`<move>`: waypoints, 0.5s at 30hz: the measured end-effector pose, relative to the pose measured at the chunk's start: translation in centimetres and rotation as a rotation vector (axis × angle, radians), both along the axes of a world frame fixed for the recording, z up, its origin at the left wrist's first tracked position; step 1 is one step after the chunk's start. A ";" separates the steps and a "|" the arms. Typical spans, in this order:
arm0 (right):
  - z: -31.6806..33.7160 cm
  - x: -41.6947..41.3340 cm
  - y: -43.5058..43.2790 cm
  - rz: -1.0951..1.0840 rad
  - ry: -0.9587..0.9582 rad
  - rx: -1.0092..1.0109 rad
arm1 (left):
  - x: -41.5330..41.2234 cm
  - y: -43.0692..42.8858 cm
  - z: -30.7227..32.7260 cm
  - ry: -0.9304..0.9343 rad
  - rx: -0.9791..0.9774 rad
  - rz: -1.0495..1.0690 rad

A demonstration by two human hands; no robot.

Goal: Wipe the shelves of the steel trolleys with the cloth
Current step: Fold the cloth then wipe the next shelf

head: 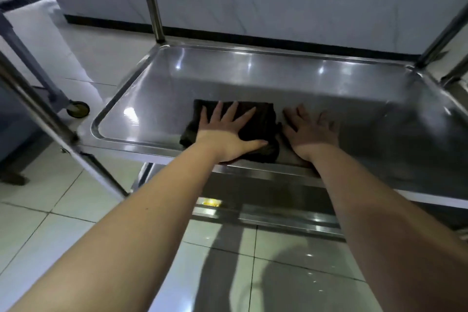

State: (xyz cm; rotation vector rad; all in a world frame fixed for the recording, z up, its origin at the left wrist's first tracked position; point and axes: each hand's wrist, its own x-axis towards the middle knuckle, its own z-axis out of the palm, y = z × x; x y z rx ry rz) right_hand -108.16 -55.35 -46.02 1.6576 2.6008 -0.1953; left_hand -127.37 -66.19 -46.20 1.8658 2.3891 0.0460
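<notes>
Cloth [263,121] half hidden under flat left hand [222,134], right hand [311,134] spread on shelf [228,76] — far right blurred

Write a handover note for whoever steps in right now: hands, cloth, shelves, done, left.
Left hand: flat, fingers spread, pressing the dark cloth onto the trolley shelf near its front edge.
Right hand: flat on bare steel just right of the cloth, holding nothing.
Done: cannot tell how much of this shelf is wiped.
Left: likely the rest of this shelf, the lower shelf and the second trolley at left.
</notes>
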 end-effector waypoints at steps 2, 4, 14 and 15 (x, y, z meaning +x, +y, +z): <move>-0.1 -0.1 -0.1 -0.003 0.009 0.002 | -3.7 -2.1 0.2 0.020 0.010 0.054; -0.2 -0.2 -0.3 -0.011 0.024 0.003 | -7.8 -4.1 0.9 0.024 -0.026 0.168; 0.0 -0.7 -0.5 0.016 -0.005 -0.003 | -0.7 -1.5 0.6 -0.014 -0.078 0.108; 0.1 -0.5 -0.4 0.029 0.000 -0.021 | 0.6 -1.1 0.5 -0.022 -0.072 0.078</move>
